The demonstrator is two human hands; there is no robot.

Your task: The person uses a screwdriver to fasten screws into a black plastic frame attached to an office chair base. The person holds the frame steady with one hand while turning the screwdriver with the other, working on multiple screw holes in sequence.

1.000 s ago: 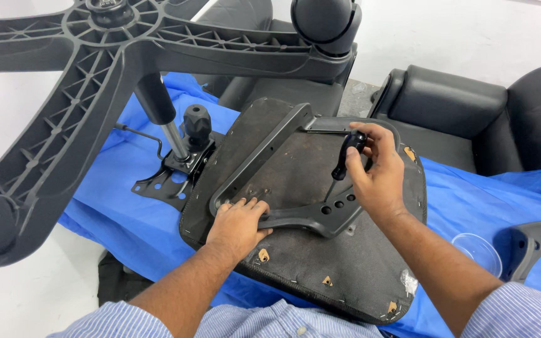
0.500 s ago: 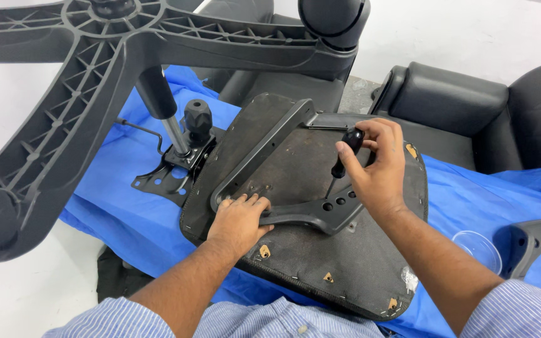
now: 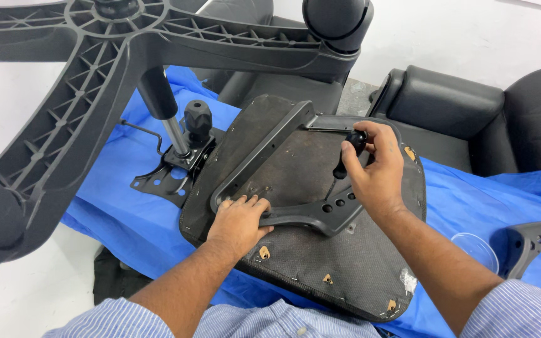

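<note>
Your left hand (image 3: 239, 220) presses flat and open on the curved plastic armrest (image 3: 295, 169) at frame centre; your right hand (image 3: 376, 170) grips a black screwdriver (image 3: 348, 154) above the rough seat underside (image 3: 320, 263).

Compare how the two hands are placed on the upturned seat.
The left hand lies palm down, pressing the armrest bracket at the near side of the seat base; the right hand is raised, its fingers wrapped around a black-handled screwdriver. The left holds no tool; the right does. Both are bare and work over that bracket.
</note>
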